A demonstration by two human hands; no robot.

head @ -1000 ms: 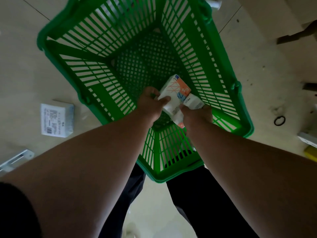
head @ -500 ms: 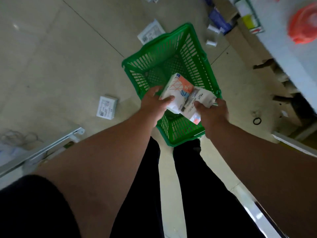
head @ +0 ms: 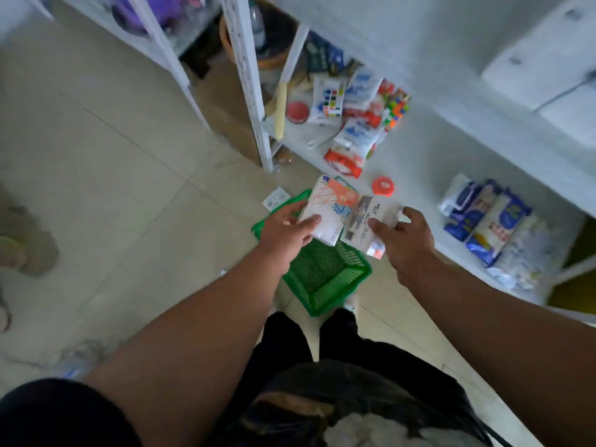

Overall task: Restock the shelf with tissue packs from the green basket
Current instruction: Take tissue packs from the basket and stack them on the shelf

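Holding two tissue packs up above the green basket [head: 325, 279], the person stands facing the white shelf [head: 419, 175], which runs past the basket on its far and right sides. The left hand [head: 285, 232] grips the pack with the orange and blue print [head: 325, 209], thumb curled over its near face and fingers underneath. The right hand [head: 404, 235] pinches the pack turned printed-label side up [head: 366, 222], thumb on top and fingers curled round its far edge. The two packs touch along one edge, directly over the basket's far end.

The basket sits on the floor just in front of the person's feet, and what shows of its mesh bottom holds nothing; part of it is hidden behind the hands. On the shelf beyond the basket lie a red round lid [head: 382, 186] and a heap of red and blue packets [head: 351, 137]; to the basket's right stands a row of blue bags [head: 483, 217].

The risks, as I judge them, lie in the grip and the landing spot. Soft packs held by thumb pressure alone could slip if either hand loosens while reaching over, and a dropped pack would fall into the basket or onto the floor beside it. Setting a pack down too near the shelf's front edge, or on the red lid, could leave it tilted and liable to slide off. Moving both hands at once could also knock the packets already there.
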